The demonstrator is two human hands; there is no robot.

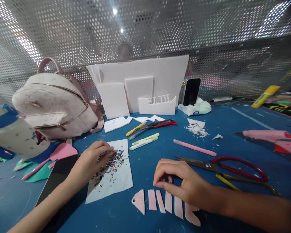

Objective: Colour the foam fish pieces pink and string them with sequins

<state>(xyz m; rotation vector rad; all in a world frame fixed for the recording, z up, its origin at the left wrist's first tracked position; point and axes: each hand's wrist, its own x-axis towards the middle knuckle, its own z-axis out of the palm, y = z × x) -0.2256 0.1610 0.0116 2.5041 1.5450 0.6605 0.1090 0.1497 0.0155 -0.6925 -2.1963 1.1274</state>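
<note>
My left hand (95,160) reaches into a heap of small coloured bits (111,168), its bent fingers closed among them. The bits lie on a creased white paper sheet (122,189). My right hand (176,176) hovers over a row of pale pink cut pieces laid out like a fish, its thumb and forefinger pinched together; what is between them is too small to make out. The pointed head piece (139,201), with a small hole, lies at the left end. Several strips (152,200) follow, and a tail piece (192,216) is partly under my right hand.
Red-handled scissors (242,161), a pink pen (195,148) and a pink glue gun (276,139) lie to the right. Highlighters (144,142) and a red-black cutter (162,123) are ahead. White foam boards (157,108), a backpack (55,103) and a phone (192,91) stand behind.
</note>
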